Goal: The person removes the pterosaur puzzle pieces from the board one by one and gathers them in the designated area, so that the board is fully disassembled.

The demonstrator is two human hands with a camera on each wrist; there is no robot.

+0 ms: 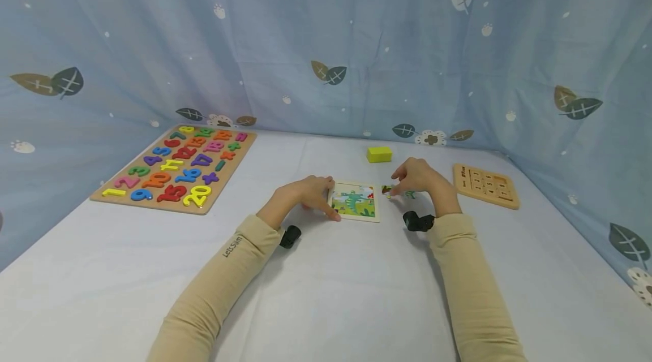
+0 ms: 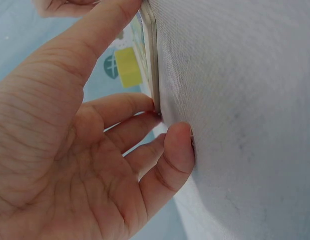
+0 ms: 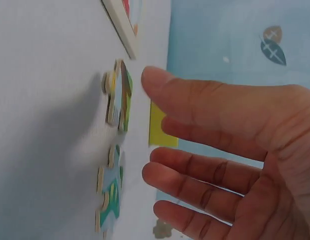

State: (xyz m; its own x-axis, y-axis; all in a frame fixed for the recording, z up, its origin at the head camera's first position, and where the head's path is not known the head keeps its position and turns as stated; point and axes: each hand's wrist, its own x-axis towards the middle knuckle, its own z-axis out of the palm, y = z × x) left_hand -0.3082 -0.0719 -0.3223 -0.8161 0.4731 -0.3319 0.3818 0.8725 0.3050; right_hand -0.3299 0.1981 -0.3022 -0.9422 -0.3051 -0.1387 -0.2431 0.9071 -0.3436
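A framed jigsaw puzzle (image 1: 352, 202) with a green dinosaur picture lies flat on the white table. My left hand (image 1: 312, 193) holds its left side, thumb by the near corner and fingers by the far one. In the left wrist view, fingertips (image 2: 147, 103) touch the puzzle's pale edge (image 2: 152, 65). Just right of the frame, my right hand (image 1: 415, 176) hovers above two loose jigsaw pieces. The right wrist view shows a brown-and-green piece (image 3: 120, 95) close by the thumb and a teal piece (image 3: 110, 192) below it. The thumb and fingers stand apart, gripping nothing.
A yellow block (image 1: 379, 154) stands behind the puzzle. At the back left lies a number board (image 1: 175, 169) with colourful numerals. A small wooden number board (image 1: 485, 185) is on the right. A blue patterned curtain (image 1: 326, 39) hangs along the table's far edge.
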